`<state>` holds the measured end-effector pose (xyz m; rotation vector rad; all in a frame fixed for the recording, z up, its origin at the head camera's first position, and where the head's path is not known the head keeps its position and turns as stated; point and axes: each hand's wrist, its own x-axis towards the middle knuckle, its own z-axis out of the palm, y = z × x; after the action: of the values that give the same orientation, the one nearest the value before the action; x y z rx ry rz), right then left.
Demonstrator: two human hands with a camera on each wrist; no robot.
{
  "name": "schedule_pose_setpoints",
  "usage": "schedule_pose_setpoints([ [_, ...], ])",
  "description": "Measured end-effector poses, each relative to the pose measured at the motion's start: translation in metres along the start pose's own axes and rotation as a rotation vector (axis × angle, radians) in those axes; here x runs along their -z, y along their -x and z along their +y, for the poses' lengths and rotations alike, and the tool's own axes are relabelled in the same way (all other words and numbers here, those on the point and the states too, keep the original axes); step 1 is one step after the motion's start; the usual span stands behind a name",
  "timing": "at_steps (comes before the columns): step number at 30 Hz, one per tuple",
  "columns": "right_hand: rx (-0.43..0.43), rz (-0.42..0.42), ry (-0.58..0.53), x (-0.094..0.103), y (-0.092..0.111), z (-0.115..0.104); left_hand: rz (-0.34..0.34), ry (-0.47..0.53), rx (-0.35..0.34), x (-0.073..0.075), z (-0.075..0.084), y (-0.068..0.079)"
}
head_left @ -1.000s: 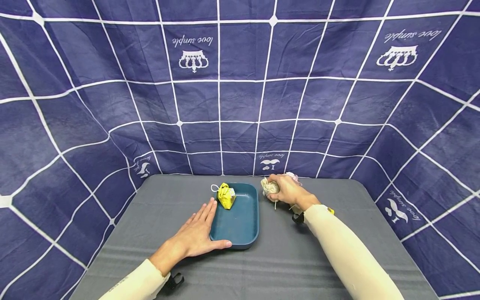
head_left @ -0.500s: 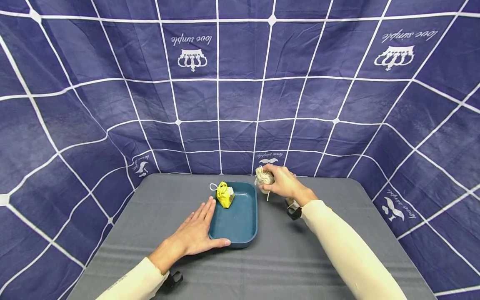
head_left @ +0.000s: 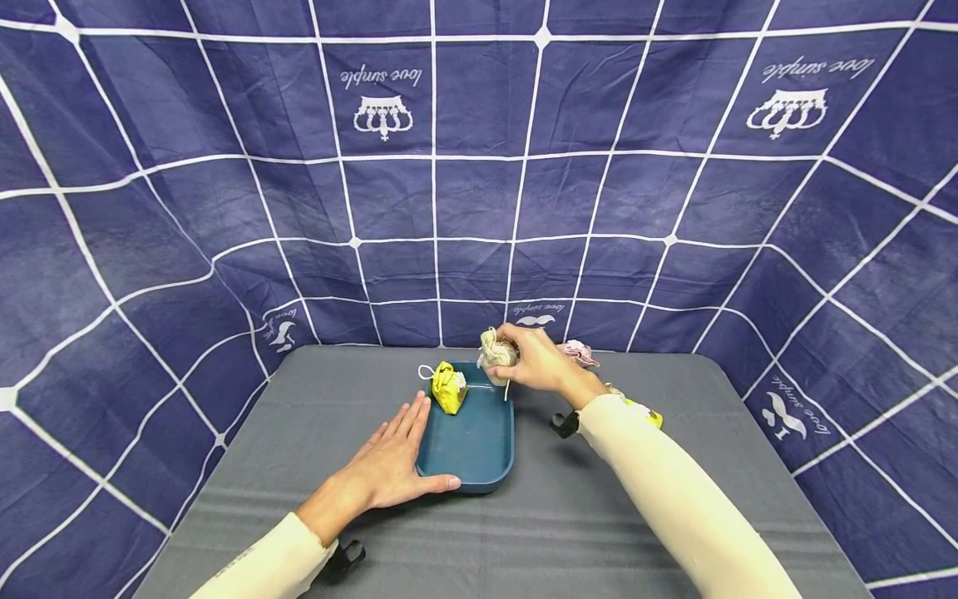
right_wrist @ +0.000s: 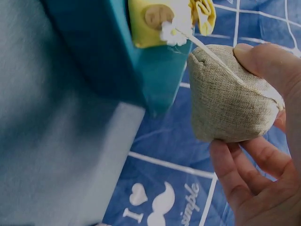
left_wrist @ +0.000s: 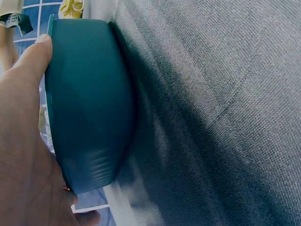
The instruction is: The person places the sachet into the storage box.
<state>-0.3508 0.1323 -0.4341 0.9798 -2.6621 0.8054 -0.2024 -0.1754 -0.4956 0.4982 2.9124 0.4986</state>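
Observation:
My right hand (head_left: pixel 540 362) pinches a small beige linen drawstring pouch (right_wrist: pixel 230 94) between thumb and fingers. In the head view the pouch overlaps the far right corner of a teal rectangular tray (head_left: pixel 471 453), its cord hanging down. Inside the tray, toward the far left, lies a yellow drawstring pouch (head_left: pixel 449 389), its white loop sticking out over the rim. Fingers spread and straight, my left hand (head_left: pixel 385 470) rests against the tray's left side, the thumb along the near rim. The left wrist view shows that thumb at the rim of the tray's outer wall (left_wrist: pixel 89 94).
A pink pouch (head_left: pixel 579 353) lies at the back of the grey table (head_left: pixel 554 524), right of the tray. A yellow item (head_left: pixel 649 414) is partly hidden behind my right forearm. Blue grid-patterned cloth (head_left: pixel 479 200) hangs along the back and sides.
My right hand has lifted the beige pouch off the table and carried it left, over to the tray's far right corner. The pink pouch is more exposed. My left hand keeps its place.

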Motion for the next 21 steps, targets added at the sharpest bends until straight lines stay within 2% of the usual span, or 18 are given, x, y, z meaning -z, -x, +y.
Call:
schedule_pose_setpoints([
  [6,0.012,-0.044,0.015,-0.009,-0.009,-0.013,0.000,-0.002,0.002,0.000,0.000,0.000],
  [11,0.003,-0.087,-0.004,-0.019,-0.017,-0.015,0.005,-0.004,0.001,0.001,0.000,0.001],
  [14,0.035,-0.086,0.019,-0.022,-0.016,-0.018,0.012,-0.003,-0.002,0.000,-0.001,0.001],
  [15,0.067,-0.080,0.001,-0.035,-0.021,0.000,0.014,-0.001,-0.004,0.000,-0.001,0.001],
  [17,0.069,-0.097,-0.003,-0.044,-0.025,0.011,0.016,0.001,-0.005,0.000,-0.001,0.001],
  [21,-0.002,-0.156,-0.018,-0.049,-0.031,0.014,0.014,0.003,-0.006,0.000,-0.002,0.000],
])
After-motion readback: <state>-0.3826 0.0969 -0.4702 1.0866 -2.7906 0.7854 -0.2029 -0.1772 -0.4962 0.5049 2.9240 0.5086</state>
